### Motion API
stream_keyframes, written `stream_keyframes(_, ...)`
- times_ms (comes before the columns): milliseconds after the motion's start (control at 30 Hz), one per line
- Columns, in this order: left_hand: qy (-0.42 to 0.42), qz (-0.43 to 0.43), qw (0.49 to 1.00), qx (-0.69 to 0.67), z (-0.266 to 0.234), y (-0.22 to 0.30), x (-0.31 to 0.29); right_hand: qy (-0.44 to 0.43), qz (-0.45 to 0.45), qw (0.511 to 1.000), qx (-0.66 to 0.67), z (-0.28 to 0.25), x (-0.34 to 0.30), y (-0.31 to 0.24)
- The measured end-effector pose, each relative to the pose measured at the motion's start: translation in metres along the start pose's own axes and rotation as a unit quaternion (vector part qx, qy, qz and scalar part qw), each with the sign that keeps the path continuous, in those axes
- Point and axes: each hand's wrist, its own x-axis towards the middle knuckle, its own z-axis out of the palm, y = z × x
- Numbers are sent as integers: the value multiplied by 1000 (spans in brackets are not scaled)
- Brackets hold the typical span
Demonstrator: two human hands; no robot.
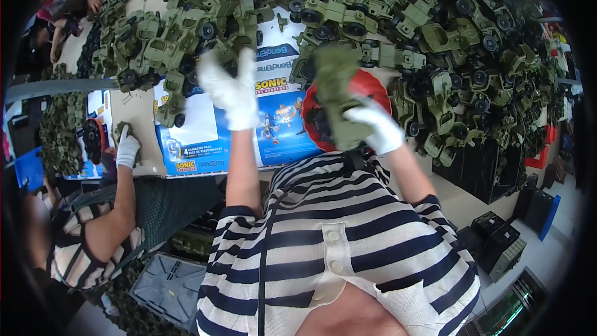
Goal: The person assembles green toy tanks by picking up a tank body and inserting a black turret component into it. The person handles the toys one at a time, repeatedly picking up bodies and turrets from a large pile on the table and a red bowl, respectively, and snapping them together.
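My right hand (380, 126), in a white glove, grips an olive-green toy vehicle body (339, 96), which is tilted and smeared by motion. It is above a red scalloped bowl (380, 90) whose dark contents are partly hidden. My left hand (231, 90), also gloved in white, is raised over a blue and white printed cardboard sheet (283, 146). Its fingers are spread and blurred, with nothing visible in them. Just beyond that hand lie heaped olive-green toy jeeps (233, 31) with black wheels.
Piles of toy jeeps (448, 37) cover the far and right parts of the table. To the left, a co-worker's gloved hand (128, 149) touches a green part. A grey plastic crate (166, 286) sits below the table edge, and black boxes (491, 236) stand at lower right.
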Motion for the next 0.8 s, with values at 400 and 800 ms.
stream_keyframes(400,63,-321,919,-220,-47,-43,40,198,-399,874,-194,-51,-30,-169)
stream_keyframes(800,-19,-376,806,-458,-120,-32,-77,250,-46,649,-717,-94,54,51)
